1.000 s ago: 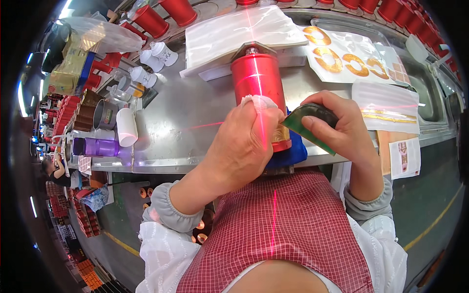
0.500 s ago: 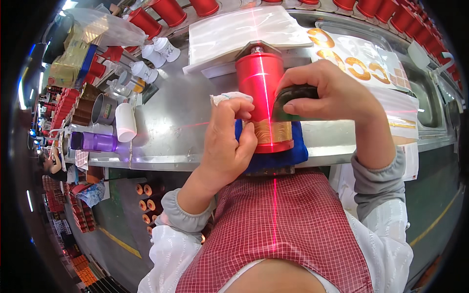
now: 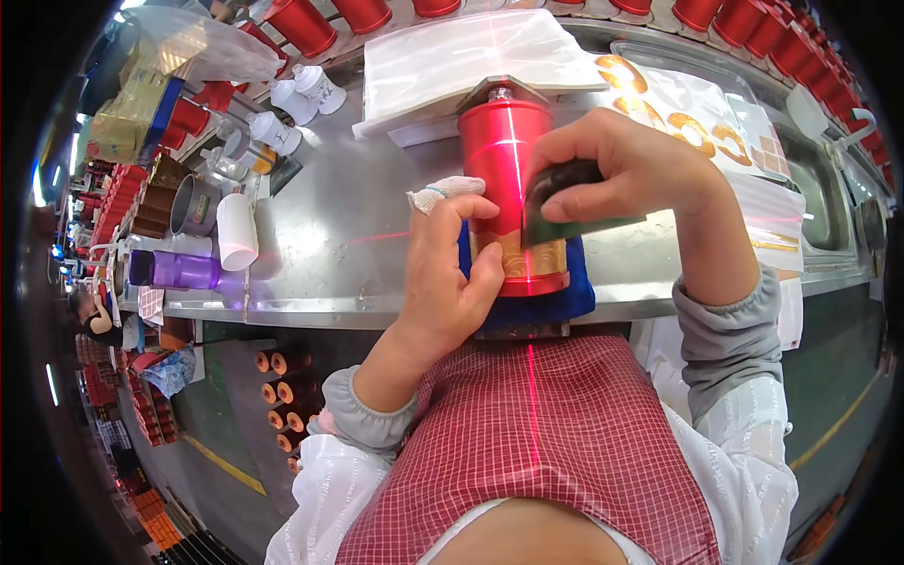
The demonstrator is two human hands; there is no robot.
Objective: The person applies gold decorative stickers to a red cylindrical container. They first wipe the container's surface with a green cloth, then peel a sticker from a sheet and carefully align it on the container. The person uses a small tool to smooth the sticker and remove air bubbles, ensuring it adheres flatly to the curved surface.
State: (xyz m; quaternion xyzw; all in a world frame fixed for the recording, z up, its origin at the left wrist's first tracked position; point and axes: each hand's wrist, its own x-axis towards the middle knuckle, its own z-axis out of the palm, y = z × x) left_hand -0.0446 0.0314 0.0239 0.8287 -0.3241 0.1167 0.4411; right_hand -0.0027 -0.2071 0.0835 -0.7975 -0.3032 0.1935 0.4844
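Observation:
A glossy red metal cylinder with a patterned gold band near its lower end is held on a dark plate and screw fitting at its far end. Beneath its near end lies a blue cloth. From the left, my left hand holds the cylinder with bent index finger and thumb, their tips apart on its surface. A white finger cover sits on one of its fingers. My right hand pinches a dark flat scraper, its edge against the cylinder's right side.
Gold ring-shaped decals on white sheets lie at right, before a sink. White paper covers the back. White jars, a purple bottle and a white roll stand left. Red laser lines cross the cylinder and steel table.
My left thumb has moved rightward on the gold band and its index finger has lifted and straightened a little. The scraper has tilted, with more of its lower edge showing.

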